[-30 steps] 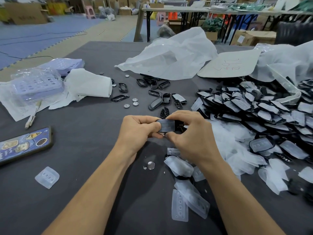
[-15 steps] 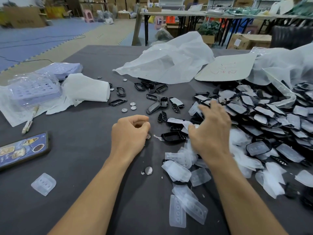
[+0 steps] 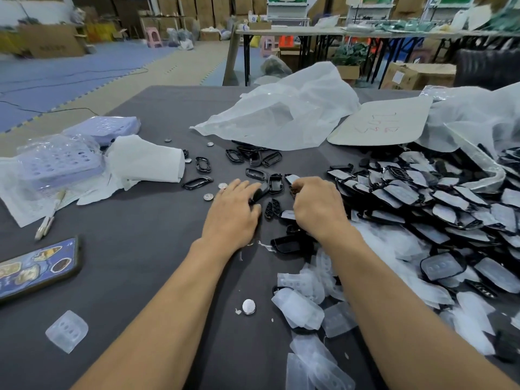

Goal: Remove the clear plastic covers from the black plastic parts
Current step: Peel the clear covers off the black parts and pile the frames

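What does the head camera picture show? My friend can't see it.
A person's left hand and right hand reach among loose black plastic parts on a dark table. A big pile of covered parts lies to the right; removed clear covers lie nearer.

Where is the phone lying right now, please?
In the head view, the phone lies flat at the far left of the dark table, with a white pen beyond it and a lone clear cover nearer the person.
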Tool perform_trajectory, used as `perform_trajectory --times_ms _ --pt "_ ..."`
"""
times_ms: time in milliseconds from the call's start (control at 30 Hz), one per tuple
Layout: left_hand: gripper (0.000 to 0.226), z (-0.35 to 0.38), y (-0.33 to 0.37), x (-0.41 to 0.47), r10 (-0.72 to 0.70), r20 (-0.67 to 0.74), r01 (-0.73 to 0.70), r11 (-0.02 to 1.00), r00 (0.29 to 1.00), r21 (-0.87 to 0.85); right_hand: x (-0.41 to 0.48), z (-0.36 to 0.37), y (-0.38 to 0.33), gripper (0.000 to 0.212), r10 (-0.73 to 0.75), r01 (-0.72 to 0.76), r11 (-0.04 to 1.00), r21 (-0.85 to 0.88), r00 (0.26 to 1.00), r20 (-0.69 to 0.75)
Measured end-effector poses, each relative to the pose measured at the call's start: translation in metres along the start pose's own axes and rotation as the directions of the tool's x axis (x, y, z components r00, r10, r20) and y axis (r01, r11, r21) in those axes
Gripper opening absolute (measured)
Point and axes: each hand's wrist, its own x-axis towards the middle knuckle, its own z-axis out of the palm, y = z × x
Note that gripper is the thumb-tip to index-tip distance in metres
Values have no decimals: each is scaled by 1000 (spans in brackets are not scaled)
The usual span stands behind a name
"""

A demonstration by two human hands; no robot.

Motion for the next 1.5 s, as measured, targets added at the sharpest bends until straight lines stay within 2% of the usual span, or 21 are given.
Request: perform_trajectory --times_ms 133,233,300,367,433,500,533,633,733,833,867,967,1033,1067,1233,1300,1367,1433,1500 --pt "24 -2 -4 12 -105 -106 94 990 989 -106 20 2 -8 22 19 -17 994 -109 1000 15" --pt "19 -3 -2 14 -120 -199 99 988 973 -115 25 3 -7 24 15 -16 996 -83 1000 -12" --pt "29 -5 -5 13 -169 -222 141 981 960 -136 23 2 -3 25 42 -43 999 -8 998 -38" --pt "31 -9 -8 13 -236 -235 177 952 943 -248 17 3 2 24 76 -70 993 100 995 -60" --pt "27 -12 -7 11 -291 -220 216 926 931 -311 8 4 3 23 108 -90 969 229 992 -67" --pt "21 -14 -3 10 -321 -193 258 921 927 -291 0 6 4 21 137 -102 932 347 988 -78" --pt "19 -14 -2 12 -320 -193 258 922 927 -287 -3 7 4 20 151 -106 914 393 985 -86" --pt "43 -11 -5 30 -249 -166 202 945 954 -256 -7 9 5 20 180 -117 879 462 979 -95" --pt "61 -3 -9 58 -121 -15 116 973 992 -197 -7 8 7 21 168 -98 870 484 981 -102" --pt "53 6 -13 79 -74 100 83 993 992 -82 -8 6 10 22 144 -60 862 503 981 -131" --pt "46 8 -14 81 -76 76 80 995 994 -56 -7 5 11 21 145 -55 859 509 980 -139" --pt "24 7 -16 79 -116 -111 111 993 987 -47 -7 2 12 19 149 -45 828 559 979 -142" --pt "13 6 -18 76 -124 -184 114 991 975 -68 -9 0 10 15 140 -39 791 610 983 -119" --pt "16 5 -19 73 -126 -194 116 991 973 -66 -12 -1 8 15 125 -30 766 642 987 -103" --pt "25 1 -22 63 -101 -47 101 995 994 -5 -28 -8 4 14 83 -16 665 747 995 -52" --pt "33 0 -27 62 -106 -25 106 994 994 -6 -39 -8 6 21 107 -44 618 785 994 -28" --pt "28 1 -29 61 -99 -82 98 995 992 -22 -51 -5 7 31 136 -86 509 856 991 18" --pt "24 2 -25 56 -61 -155 74 994 986 80 -62 -3 7 28 165 -109 378 919 985 48" --pt "38 1 -21 48 -59 -215 102 975 975 196 -70 -2 9 17 193 -121 306 944 979 63"
